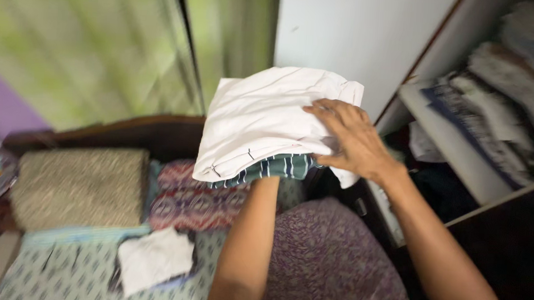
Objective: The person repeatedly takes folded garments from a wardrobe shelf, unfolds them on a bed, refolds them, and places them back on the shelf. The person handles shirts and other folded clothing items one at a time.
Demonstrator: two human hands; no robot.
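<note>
A folded white cloth (263, 116) lies on top of a folded green striped cloth (278, 167), both held up in the air in front of me. My right hand (349, 138) rests flat on the white cloth's right side, fingers spread. My left hand is hidden under the stack; only its forearm (251, 229) shows, rising to the bottom of the striped cloth.
An open wardrobe shelf (447, 139) at the right holds stacked folded clothes (504, 103). Below lies a bed with a patterned sheet (68, 267), a small white cloth (154, 257), a speckled pillow (79, 185) and a red patterned pillow (199, 201). Green curtains (100, 41) hang behind.
</note>
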